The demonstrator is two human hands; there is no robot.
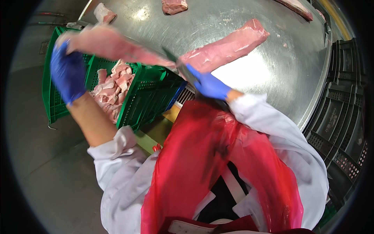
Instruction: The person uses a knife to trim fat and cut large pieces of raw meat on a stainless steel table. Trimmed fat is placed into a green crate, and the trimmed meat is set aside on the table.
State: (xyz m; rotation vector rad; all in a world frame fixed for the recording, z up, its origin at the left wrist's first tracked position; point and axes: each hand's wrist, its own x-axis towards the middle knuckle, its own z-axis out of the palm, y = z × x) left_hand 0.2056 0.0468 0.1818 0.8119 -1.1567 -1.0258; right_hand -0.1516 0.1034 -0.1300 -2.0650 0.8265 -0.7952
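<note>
The left hand (67, 74), in a blue glove, is closed on the end of a long trimmed strip of meat (117, 46) lifted over the green crate (144, 93), while the right hand (208, 85) is clenched round a knife (177, 62) where the strip meets the pork loin (226, 46) lying on the steel bench (272, 70). Keeping the strip taut and the blade flat against the loin looks the way to part it cleanly. The crate holds a heap of pale pink trimmings (113, 87).

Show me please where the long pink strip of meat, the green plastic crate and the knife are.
long pink strip of meat (117, 48): head view, middle of the strip.
green plastic crate (146, 91): head view, its near perforated wall.
knife (171, 55): head view, the dark blade above the right hand (208, 84).
</note>
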